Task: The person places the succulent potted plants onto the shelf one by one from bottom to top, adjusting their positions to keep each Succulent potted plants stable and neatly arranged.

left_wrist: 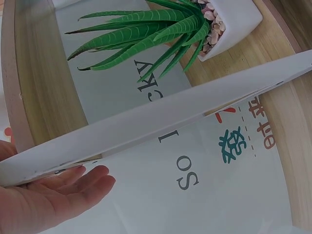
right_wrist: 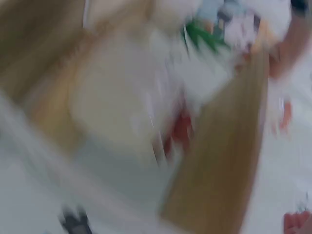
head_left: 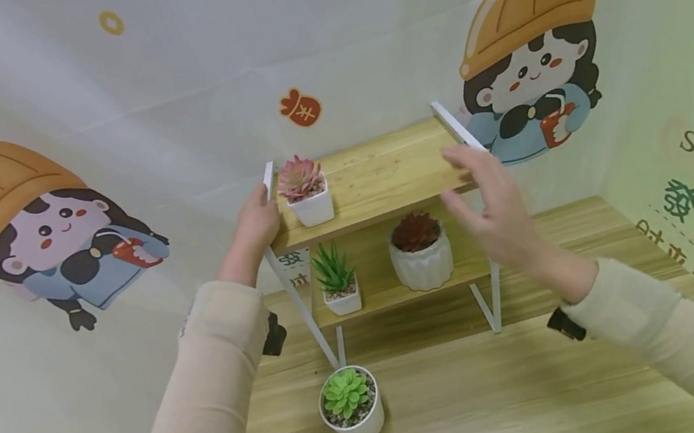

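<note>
A two-tier wooden shelf (head_left: pixel 393 164) with a white metal frame stands on the table in the head view. My left hand (head_left: pixel 258 223) holds its upper left end; in the left wrist view, thumb and fingers of the left hand (left_wrist: pixel 53 200) lie on either side of the white frame bar (left_wrist: pixel 146 109). Fingers spread, my right hand (head_left: pixel 496 208) is at the top board's right end; contact cannot be told. A pink succulent (head_left: pixel 308 196) sits on the top board's left. Below are a spiky green succulent (head_left: pixel 337 278) and a dark red succulent in a ribbed white pot (head_left: pixel 422 254).
A round white pot with a light green succulent (head_left: pixel 352 403) stands on the wooden table (head_left: pixel 458 403), in front of the shelf's left leg. Behind and beside the shelf hangs a printed cloth (head_left: pixel 343 20) with cartoon figures. Blur covers the right wrist view.
</note>
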The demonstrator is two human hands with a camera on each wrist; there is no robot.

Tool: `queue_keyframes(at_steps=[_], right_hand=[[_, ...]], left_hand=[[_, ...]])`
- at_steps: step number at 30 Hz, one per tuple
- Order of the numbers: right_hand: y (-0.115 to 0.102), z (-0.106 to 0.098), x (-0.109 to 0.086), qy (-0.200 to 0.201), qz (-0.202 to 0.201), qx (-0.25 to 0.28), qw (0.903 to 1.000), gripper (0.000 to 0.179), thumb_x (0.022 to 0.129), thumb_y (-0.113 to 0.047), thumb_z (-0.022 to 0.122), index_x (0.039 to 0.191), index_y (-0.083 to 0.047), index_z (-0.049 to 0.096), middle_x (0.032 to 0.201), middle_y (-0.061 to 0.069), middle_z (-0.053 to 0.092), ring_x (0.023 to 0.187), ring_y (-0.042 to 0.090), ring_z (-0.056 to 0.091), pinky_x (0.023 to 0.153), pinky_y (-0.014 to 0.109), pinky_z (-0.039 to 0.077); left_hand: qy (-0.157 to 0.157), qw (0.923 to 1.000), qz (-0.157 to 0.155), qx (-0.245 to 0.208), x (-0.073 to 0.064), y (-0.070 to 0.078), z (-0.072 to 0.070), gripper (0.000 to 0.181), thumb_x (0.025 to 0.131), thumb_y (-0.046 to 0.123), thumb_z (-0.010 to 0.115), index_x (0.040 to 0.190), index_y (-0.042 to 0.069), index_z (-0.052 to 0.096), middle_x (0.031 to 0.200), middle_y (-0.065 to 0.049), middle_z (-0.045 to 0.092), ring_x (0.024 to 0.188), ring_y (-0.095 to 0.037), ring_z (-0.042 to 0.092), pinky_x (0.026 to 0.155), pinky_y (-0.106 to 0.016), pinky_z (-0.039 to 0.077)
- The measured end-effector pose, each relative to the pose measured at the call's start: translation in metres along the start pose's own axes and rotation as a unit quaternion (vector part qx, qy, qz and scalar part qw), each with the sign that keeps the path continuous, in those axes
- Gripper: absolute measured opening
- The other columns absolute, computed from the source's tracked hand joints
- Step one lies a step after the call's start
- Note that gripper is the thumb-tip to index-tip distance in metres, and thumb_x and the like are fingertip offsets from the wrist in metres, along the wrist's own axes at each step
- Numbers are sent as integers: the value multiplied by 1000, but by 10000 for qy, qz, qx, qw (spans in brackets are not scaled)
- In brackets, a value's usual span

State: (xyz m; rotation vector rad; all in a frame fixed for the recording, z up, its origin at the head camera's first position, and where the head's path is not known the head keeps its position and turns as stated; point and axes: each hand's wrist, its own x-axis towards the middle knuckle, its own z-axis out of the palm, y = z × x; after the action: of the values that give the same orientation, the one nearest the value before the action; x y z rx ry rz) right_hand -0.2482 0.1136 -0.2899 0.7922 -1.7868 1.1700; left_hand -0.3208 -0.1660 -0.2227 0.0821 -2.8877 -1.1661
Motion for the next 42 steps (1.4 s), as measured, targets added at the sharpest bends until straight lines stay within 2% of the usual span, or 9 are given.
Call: queue_keyframes(at_steps=[3, 6, 8, 11, 13, 16, 24, 33, 42], right_hand=[[-1, 26, -41, -423, -358, 568, 9968, 42, 81, -1, 55, 120, 12, 45, 116, 25, 50, 104, 23, 48, 88, 24, 41], [-4, 51, -88, -1272, 370, 947, 9867, 53, 82, -7, 62, 128, 8, 40, 126, 23, 46, 113, 26, 45, 94, 34, 41], [-5, 66, -120, -1970, 1254, 1102, 9661, 68, 80, -15, 68, 135, 3, 32, 135, 21, 39, 121, 32, 40, 99, 45, 37], [-5, 86, -161, -2798, 2517, 1347, 9166, 90, 76, -25, 73, 144, -3, 18, 146, 18, 25, 131, 37, 27, 103, 56, 26], [-2, 99, -184, -3063, 3053, 1459, 8898, 99, 74, -30, 75, 146, -5, 12, 149, 18, 19, 134, 38, 21, 104, 59, 21], [3, 118, -206, -3195, 3360, 1506, 8731, 104, 72, -31, 77, 146, -4, 9, 149, 20, 17, 134, 41, 18, 103, 61, 18], [4, 157, -231, -3191, 3561, 1490, 8655, 107, 68, -28, 80, 144, 3, 12, 146, 29, 18, 131, 48, 20, 101, 64, 22], [-6, 183, -234, -2715, 3580, 1580, 8793, 113, 58, -24, 86, 142, 4, 16, 141, 29, 27, 127, 46, 28, 100, 63, 24], [-12, 196, -237, -2157, 3819, 1664, 8832, 115, 56, -24, 86, 143, 2, 16, 138, 32, 29, 123, 48, 34, 97, 64, 28]], left_hand=[[33, 10000, 25, 18, -1, -1, -2, 52, 97, 10, 27, 146, 3, 12, 150, -18, 16, 137, -34, 18, 111, -46, 16], [43, 10000, 28, 4, -1, -2, -2, 51, 97, 10, 27, 146, 3, 12, 150, -18, 16, 136, -35, 19, 111, -47, 17], [32, 10000, 22, 16, -1, -3, -2, 52, 97, 11, 27, 146, 4, 12, 151, -18, 16, 137, -34, 19, 111, -47, 16], [34, 10000, 36, 25, 0, -3, -1, 52, 98, 11, 26, 147, 5, 12, 151, -17, 16, 137, -34, 19, 111, -47, 17], [57, 10000, 65, 46, 1, -3, -1, 51, 98, 12, 26, 147, 5, 12, 151, -17, 16, 137, -34, 19, 111, -46, 17], [110, 9999, 116, 43, 2, -3, 0, 51, 98, 12, 26, 147, 5, 13, 150, -18, 18, 136, -34, 21, 111, -46, 19], [140, 9998, 128, 84, 3, -4, 1, 51, 98, 12, 27, 146, 3, 15, 150, -18, 19, 136, -34, 22, 111, -45, 18], [93, 9999, 70, -22, 2, -4, 2, 50, 98, 12, 27, 146, 3, 14, 150, -18, 19, 136, -33, 21, 111, -45, 19], [132, 9999, 48, -62, 1, -4, 1, 50, 98, 12, 28, 146, 3, 15, 150, -18, 20, 135, -33, 23, 110, -45, 21]])
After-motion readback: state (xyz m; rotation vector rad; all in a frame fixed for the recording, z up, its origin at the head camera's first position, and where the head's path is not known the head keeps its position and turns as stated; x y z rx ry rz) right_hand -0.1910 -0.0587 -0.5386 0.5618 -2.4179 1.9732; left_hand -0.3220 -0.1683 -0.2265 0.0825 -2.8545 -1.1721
